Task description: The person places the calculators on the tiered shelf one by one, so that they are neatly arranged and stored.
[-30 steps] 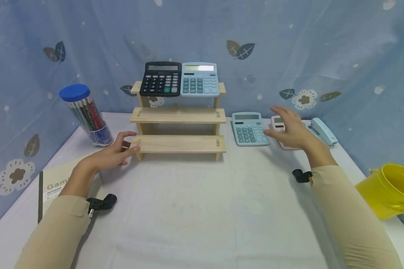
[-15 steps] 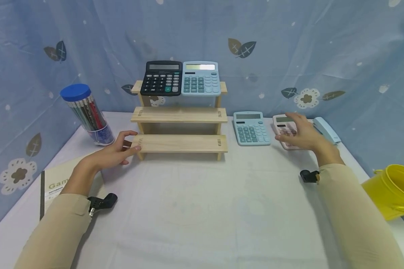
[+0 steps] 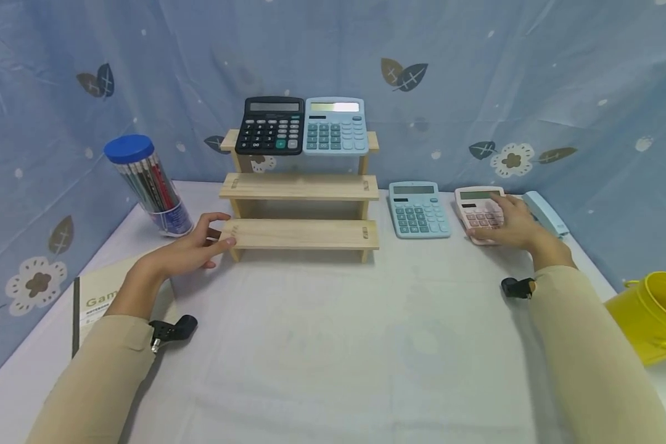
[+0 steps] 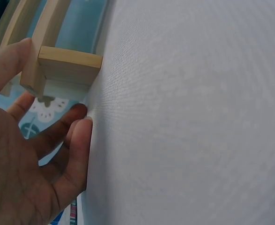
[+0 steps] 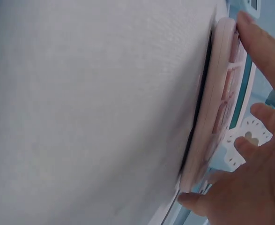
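My left hand holds the left end of the wooden rack's lowest shelf, thumb at the front and fingers behind the end. The left wrist view shows the thumb against the plank and the other fingers loosely bent. On the right, my right hand spans a pink calculator lying on the table. In the right wrist view its thumb and little finger touch opposite edges of the pink calculator. A black calculator and a light blue calculator lean side by side on the top shelf.
Another blue calculator lies between rack and right hand. Beyond that hand is a light blue object, partly hidden. A yellow bucket stands at right. At left are a blue-lidded pencil jar and a notebook.
My right hand has moved right and down from beside the blue calculator onto the pink one, taking hold of its edges. The left hand stays at the rack; the head view shifts slightly.
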`<state>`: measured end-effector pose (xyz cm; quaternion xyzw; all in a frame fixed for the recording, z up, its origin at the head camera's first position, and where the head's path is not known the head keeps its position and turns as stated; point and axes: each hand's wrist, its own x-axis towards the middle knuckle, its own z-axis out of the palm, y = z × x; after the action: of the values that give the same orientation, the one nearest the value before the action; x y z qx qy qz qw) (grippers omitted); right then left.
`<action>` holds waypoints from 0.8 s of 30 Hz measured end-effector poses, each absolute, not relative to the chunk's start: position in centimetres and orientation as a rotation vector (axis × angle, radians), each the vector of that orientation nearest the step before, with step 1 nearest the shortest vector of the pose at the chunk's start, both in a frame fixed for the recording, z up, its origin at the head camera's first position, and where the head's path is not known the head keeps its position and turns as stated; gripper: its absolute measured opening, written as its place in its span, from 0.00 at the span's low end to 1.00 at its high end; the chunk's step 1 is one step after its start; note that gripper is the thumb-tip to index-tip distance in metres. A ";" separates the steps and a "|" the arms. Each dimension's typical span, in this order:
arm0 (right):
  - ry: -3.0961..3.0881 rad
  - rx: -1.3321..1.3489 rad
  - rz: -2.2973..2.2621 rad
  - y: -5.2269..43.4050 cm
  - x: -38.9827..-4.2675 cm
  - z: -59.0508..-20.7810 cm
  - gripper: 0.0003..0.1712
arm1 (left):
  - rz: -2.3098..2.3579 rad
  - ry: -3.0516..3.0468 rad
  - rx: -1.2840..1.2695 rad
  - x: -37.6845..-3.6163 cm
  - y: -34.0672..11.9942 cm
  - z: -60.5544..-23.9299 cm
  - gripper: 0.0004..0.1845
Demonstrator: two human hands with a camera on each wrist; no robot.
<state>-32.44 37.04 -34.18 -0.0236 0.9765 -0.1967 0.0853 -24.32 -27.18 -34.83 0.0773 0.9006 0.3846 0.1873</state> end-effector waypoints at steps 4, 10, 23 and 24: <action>2.861 -0.041 -0.591 37.1 -32.7 -34.4 0.72 | 1.085 2.533 0.204 -24.3 -27.3 -35.1 0.44; 2.830 -0.036 -0.605 36.9 -32.9 -34.4 0.76 | 1.087 2.538 0.215 -24.4 -27.3 -35.2 0.44; 2.923 0.040 -0.715 36.3 -32.7 -34.2 0.83 | 1.060 2.542 0.203 -24.5 -27.1 -34.7 0.44; 2.932 0.037 -0.729 36.3 -32.7 -34.2 0.83 | 1.063 2.540 0.205 -24.6 -27.1 -34.7 0.44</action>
<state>-32.66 36.29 -34.20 0.0124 0.9687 -0.2406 0.0598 -24.55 -27.07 -34.74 0.0731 0.9034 0.3780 0.1889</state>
